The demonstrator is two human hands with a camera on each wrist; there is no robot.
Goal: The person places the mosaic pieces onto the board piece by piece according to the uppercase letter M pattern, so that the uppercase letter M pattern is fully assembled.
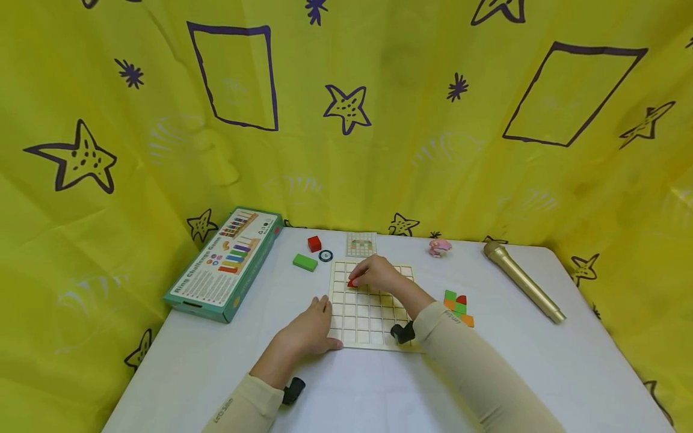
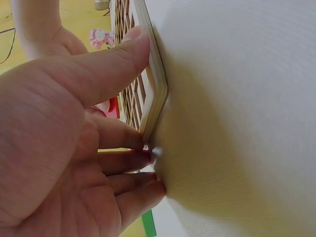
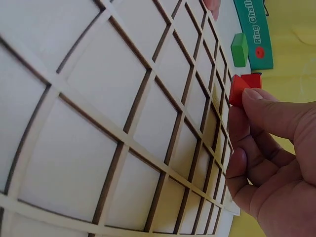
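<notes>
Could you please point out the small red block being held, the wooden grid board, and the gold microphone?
small red block (image 3: 238, 91), right wrist view, on its exposed face.
wooden grid board (image 1: 361, 313), head view, on bare cells.
gold microphone (image 1: 522, 280), head view, on its handle.

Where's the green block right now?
In the head view, the green block lies flat on the table left of the grid board, beside the red cube and the game box.

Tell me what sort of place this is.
Probably a staged play or recording corner: a white table walled by a yellow star-print curtain, with a grid board, game box and colored blocks.
</notes>
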